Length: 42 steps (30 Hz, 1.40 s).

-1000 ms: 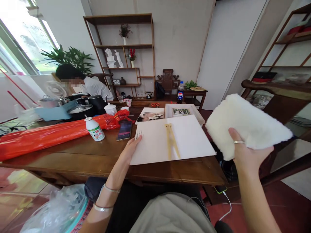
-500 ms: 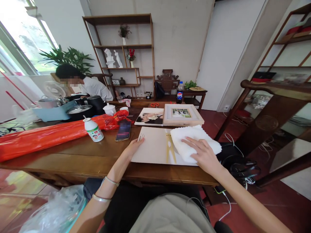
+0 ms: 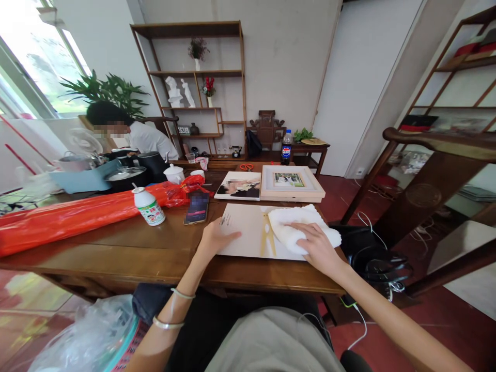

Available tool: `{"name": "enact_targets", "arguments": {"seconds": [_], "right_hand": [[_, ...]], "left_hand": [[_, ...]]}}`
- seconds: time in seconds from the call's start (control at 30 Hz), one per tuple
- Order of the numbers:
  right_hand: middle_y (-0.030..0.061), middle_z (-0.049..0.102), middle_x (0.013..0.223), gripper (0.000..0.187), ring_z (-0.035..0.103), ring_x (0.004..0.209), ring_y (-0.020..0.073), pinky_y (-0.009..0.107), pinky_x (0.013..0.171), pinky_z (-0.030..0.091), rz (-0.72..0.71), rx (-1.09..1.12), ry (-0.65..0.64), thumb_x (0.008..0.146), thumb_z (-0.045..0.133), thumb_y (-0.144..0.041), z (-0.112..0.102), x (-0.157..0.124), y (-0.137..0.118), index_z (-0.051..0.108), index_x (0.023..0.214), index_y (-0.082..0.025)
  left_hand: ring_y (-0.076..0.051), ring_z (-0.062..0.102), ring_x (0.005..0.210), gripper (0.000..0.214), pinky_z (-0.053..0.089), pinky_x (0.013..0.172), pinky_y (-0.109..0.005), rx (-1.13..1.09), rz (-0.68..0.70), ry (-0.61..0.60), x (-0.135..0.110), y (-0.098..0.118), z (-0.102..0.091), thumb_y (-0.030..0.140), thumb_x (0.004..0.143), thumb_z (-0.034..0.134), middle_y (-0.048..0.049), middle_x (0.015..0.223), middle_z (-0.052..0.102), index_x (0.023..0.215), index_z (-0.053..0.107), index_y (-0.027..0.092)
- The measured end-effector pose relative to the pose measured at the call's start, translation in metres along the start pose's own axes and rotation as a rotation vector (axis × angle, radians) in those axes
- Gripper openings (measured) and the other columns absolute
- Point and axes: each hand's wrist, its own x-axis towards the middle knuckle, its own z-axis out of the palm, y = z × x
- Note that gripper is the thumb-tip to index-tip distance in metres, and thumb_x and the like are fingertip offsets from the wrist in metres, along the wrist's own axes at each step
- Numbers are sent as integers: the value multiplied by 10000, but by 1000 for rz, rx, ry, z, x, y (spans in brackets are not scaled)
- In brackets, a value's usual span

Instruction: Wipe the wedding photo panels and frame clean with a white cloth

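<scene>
Cloth point(image 3: 284, 221) over right edge of board point(image 3: 245, 233)

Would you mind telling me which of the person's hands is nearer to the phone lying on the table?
Left. The left hand rests on the white board just right of the phone; the right hand presses the white cloth farther right.
</scene>
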Motion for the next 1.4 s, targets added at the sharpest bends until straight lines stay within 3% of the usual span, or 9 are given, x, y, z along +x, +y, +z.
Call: {"name": "enact_targets", "arguments": {"seconds": [0.2,0.37,0.53,0.6,0.67,0.87,1.07,1.2,1.4], "right_hand": [[155,550,1242,199,483,1153,284,423,826,381,23,15,-4,600,552,15,3,-1,2,586,659,-171],[158,565,1219,197,486,1151,279,417,833,378,26,18,-6,605,536,15,3,-1,3,578,651,-171],[155,566,1219,219,484,1150,279,431,840,381,25,25,-38,594,505,21,-1,0,0,579,669,-172],[137,514,1289,231,463,1171,279,443,858,381,28,33,-39,585,486,23,-5,1,-2,574,671,-173],[106,443,1362,242,436,1199,273,446,887,380,43,46,-31,584,472,25,-9,0,-2,572,677,-175],[110,428,1372,214,405,1224,295,450,924,382,67,-62,110,623,491,8,-15,8,14,609,661,-167],[139,540,1245,344,450,1175,292,426,931,357,87,-123,-125,602,502,-8,2,23,21,666,862,-162],[158,527,1231,285,481,1107,292,414,906,355,102,-111,-141,648,542,-109,9,23,21,661,903,-157],[160,540,1204,193,473,1090,300,429,904,341,98,-86,-124,745,570,-240,12,32,27,671,883,-151]], "left_hand": [[-305,560,1046,596,377,897,-377,268,69,73,-10,-4,8,516,647,670,-133,1081,644,1094,577,134],[-301,517,1097,599,316,973,-432,303,237,76,-6,-20,16,540,708,600,-168,1124,596,1116,556,104],[-310,359,1264,532,280,1037,-465,235,462,-67,14,-23,12,377,700,639,-139,1351,419,1178,528,172],[-284,292,1316,483,259,1070,-443,197,608,-196,20,-22,9,306,751,578,-104,1424,340,1217,514,199],[-261,269,1335,465,237,1092,-436,178,662,-268,23,-21,10,284,811,494,-97,1435,335,1267,479,190],[-219,262,1348,501,193,1120,-403,187,627,-252,23,-22,17,356,900,348,-130,1434,341,1331,402,107],[-220,245,1355,505,181,1116,-434,168,599,-250,26,-27,20,375,902,325,-125,1429,353,1322,411,108],[-222,224,1362,477,129,1109,-499,110,565,-261,30,-31,24,349,915,265,-96,1430,359,1323,409,147],[-183,369,1294,460,248,1101,-388,47,588,-196,37,-37,25,342,900,281,-101,1358,462,1265,475,140]]}}
